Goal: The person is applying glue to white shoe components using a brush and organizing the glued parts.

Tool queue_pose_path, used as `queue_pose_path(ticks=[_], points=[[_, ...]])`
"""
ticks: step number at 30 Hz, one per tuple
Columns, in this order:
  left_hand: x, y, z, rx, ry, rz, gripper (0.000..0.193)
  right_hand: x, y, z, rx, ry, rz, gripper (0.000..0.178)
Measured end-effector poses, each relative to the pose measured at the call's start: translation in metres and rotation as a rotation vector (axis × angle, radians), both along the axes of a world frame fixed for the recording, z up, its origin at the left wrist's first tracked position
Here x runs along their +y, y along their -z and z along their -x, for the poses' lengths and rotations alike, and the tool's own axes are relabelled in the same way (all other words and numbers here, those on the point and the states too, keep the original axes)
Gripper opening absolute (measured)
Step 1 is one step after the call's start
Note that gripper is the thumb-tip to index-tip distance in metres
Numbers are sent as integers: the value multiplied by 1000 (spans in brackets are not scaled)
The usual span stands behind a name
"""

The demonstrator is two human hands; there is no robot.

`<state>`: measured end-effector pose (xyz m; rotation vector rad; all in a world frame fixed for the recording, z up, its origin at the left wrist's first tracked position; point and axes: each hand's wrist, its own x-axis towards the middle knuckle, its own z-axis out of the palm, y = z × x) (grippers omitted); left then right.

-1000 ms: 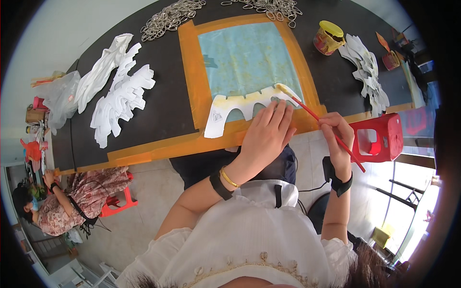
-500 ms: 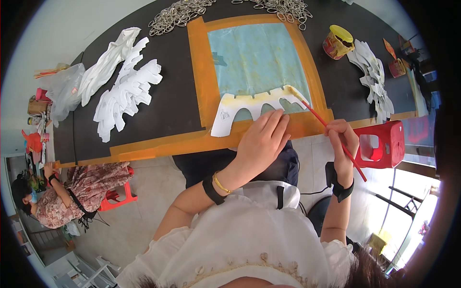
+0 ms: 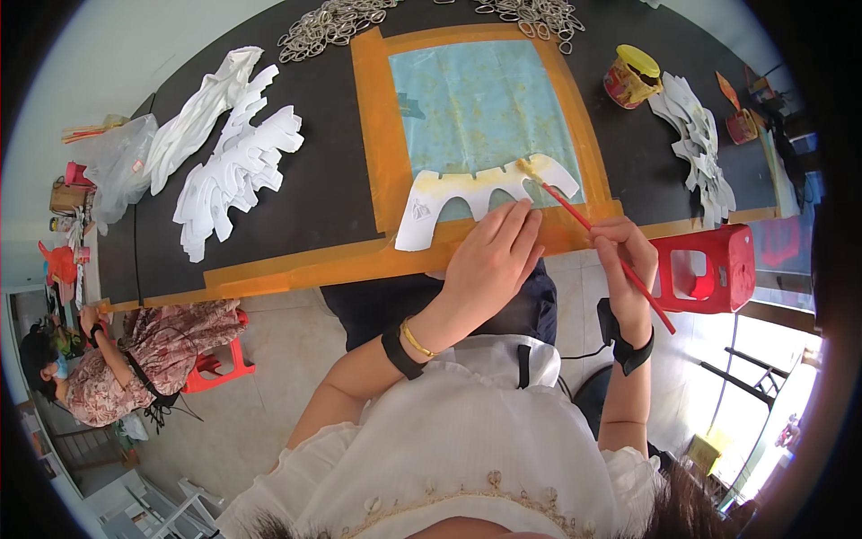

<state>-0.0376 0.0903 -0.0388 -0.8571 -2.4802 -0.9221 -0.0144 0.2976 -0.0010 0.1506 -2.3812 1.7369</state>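
A white scalloped cut-out piece [image 3: 429, 199], notched along its far edge and tinged yellow there, lies on the near part of a blue sheet [image 3: 485, 99]. My left hand [image 3: 496, 247] rests with its fingers stretched out flat, the tips at the near edge of the piece. In my right hand [image 3: 624, 256] is a red-handled brush [image 3: 575, 212], gripped between thumb and fingers. Its yellowed bristles touch the piece's far edge, right of the middle. Whatever lies under my left fingertips is hidden.
Orange tape [image 3: 377, 135] frames the blue sheet on the dark table. Stacked white cut-outs [image 3: 238, 175] lie left, more [image 3: 696, 135] right, beside a yellow-rimmed tub [image 3: 631, 79]. Metal rings [image 3: 332, 27] sit at the back. Another person [image 3: 135, 368] works at far left; a red stool [image 3: 718, 269] stands right.
My right hand and the brush have shifted left, taking the bristles from the piece's right end toward its middle. The left hand stays nearly in place.
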Motion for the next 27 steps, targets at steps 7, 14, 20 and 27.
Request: queue_pose_path(ticks=[7,14,20,27], points=[[-1,0,0,13,-1,33,39,1,0,3,8,-83,21,8],[2,0,-2,-1,-39,56,40,-7,5,1,-15,-28,23,7],[1,1,-2,-6,-33,65,40,2,0,-3,-39,4,158,6],[1,1,-2,9,-36,83,39,-4,6,2,-13,-17,152,7]])
